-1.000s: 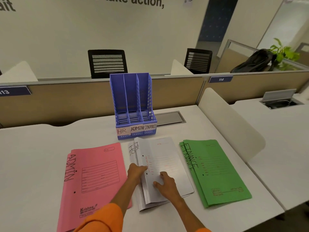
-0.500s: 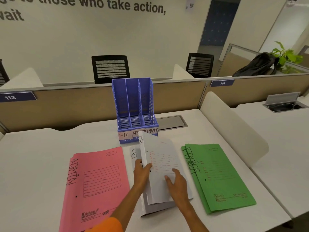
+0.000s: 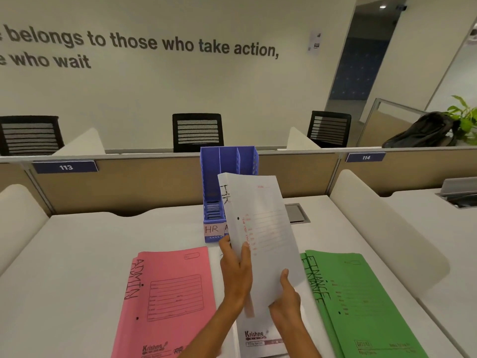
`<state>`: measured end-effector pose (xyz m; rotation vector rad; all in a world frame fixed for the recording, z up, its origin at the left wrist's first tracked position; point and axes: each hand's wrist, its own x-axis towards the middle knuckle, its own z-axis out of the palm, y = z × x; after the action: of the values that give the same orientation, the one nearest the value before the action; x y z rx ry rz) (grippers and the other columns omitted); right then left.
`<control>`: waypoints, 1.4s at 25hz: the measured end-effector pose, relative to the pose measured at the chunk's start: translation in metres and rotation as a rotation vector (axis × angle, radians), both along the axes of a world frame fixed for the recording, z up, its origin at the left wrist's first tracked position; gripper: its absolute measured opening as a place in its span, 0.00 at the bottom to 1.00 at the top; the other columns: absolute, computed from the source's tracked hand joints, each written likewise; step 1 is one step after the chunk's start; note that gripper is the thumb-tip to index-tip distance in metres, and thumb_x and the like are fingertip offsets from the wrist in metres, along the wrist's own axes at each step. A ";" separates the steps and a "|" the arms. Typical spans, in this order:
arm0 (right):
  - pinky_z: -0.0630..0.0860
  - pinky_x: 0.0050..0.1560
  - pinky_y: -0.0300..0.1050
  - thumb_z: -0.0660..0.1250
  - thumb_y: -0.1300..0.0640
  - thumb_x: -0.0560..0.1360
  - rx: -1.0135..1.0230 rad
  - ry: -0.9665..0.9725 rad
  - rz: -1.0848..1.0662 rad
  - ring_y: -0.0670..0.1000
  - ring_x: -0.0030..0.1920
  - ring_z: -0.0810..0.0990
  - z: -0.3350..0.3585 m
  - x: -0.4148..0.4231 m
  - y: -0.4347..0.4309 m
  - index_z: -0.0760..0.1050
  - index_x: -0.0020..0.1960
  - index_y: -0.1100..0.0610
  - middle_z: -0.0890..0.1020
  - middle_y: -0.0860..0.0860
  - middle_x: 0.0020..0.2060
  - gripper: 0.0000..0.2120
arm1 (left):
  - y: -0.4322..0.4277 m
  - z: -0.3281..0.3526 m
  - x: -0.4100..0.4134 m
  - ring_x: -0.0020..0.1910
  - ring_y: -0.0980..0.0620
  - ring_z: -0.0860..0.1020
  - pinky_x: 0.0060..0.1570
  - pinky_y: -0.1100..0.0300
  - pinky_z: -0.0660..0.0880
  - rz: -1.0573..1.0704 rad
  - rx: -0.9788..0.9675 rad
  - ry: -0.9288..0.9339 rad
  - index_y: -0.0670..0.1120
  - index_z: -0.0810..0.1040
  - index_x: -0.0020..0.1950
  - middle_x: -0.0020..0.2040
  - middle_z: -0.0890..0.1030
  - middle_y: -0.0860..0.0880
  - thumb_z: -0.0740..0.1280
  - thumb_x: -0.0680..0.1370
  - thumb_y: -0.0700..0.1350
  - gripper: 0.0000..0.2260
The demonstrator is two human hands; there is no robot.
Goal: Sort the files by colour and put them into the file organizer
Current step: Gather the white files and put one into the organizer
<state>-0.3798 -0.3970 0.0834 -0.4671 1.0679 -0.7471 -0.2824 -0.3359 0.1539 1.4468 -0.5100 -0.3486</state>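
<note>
Two pink files lie overlapped on the bench at the left. The left hand grips the left edge of one white file, held off the bench, tilted, in front of the three-slot blue organizer. The right hand clasps the file's lower edge. A second white file lies beneath. At least two green files lie to the right.

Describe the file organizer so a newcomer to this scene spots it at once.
On the white desk, look to the far edge, in front of the tan partition. The file organizer stands there upright, partly behind the raised white file. It is the only blue thing on the desk: perforated plastic, three slots, with an HR label at its front.
</note>
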 end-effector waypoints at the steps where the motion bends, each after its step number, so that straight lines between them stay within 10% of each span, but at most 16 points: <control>1: 0.82 0.45 0.56 0.67 0.44 0.76 -0.030 0.006 -0.013 0.62 0.49 0.84 0.003 0.007 -0.001 0.76 0.60 0.63 0.85 0.60 0.49 0.24 | 0.002 0.006 0.000 0.52 0.55 0.82 0.43 0.64 0.82 0.003 -0.004 0.000 0.58 0.64 0.60 0.57 0.77 0.59 0.66 0.79 0.45 0.15; 7: 0.82 0.49 0.58 0.63 0.34 0.73 -0.121 0.324 -0.004 0.63 0.49 0.82 0.005 0.037 -0.013 0.73 0.61 0.65 0.82 0.62 0.52 0.35 | 0.008 0.039 0.014 0.44 0.55 0.82 0.41 0.62 0.82 0.022 0.109 -0.022 0.58 0.62 0.60 0.56 0.78 0.55 0.72 0.75 0.45 0.23; 27: 0.82 0.32 0.47 0.55 0.33 0.77 -0.535 0.384 0.560 0.54 0.40 0.84 0.022 0.130 -0.041 0.74 0.52 0.57 0.83 0.56 0.45 0.26 | 0.011 0.093 0.094 0.56 0.40 0.79 0.45 0.44 0.83 0.267 0.234 -0.136 0.47 0.57 0.55 0.65 0.73 0.41 0.61 0.80 0.37 0.13; 32: 0.75 0.63 0.51 0.57 0.47 0.81 -1.152 0.879 0.655 0.54 0.61 0.75 0.021 0.155 -0.075 0.72 0.63 0.57 0.78 0.55 0.61 0.17 | -0.011 0.105 0.117 0.62 0.40 0.76 0.50 0.43 0.82 0.358 0.218 -0.228 0.45 0.58 0.56 0.69 0.69 0.39 0.61 0.80 0.36 0.12; 35: 0.56 0.77 0.52 0.59 0.47 0.81 -1.373 1.086 0.837 0.56 0.78 0.56 0.019 0.174 -0.089 0.58 0.77 0.55 0.58 0.53 0.78 0.27 | -0.029 0.106 0.134 0.61 0.41 0.76 0.50 0.45 0.82 0.387 0.192 -0.271 0.45 0.58 0.60 0.69 0.68 0.40 0.61 0.81 0.38 0.13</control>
<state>-0.2059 -0.4863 0.1027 -2.5245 0.9920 -0.3031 -0.1484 -0.3651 0.2601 1.7520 -0.4073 0.1120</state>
